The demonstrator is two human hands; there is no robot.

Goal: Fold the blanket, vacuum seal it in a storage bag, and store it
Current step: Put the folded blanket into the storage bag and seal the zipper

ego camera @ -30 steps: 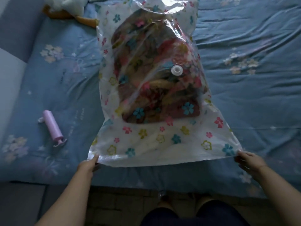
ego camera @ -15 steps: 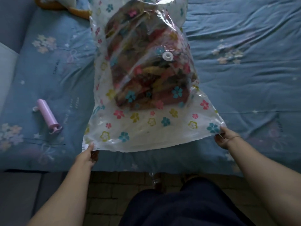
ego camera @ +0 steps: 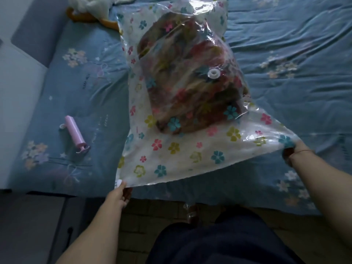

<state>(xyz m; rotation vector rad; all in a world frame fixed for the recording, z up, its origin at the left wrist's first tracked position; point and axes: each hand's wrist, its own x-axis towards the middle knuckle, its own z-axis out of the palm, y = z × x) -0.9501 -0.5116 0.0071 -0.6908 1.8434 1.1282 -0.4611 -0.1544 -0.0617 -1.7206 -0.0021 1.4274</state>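
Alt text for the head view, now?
A left hand and a right hand each hold a near corner of a flower-printed storage bag with a folded blanket inside, on a blue bed. A pink pump lies left of it.

Home bedrm, blue floral-sheeted bed (ego camera: 285,96), 1 plush toy (ego camera: 89,8) at far edge, brick-look floor (ego camera: 148,212) below

The storage bag (ego camera: 177,155) is glossy clear plastic with printed flowers; the blanket (ego camera: 192,86) inside looks soft cloth. The bedsheet (ego camera: 285,54) is matt, wrinkled cloth. The pump (ego camera: 74,133) is smooth plastic.
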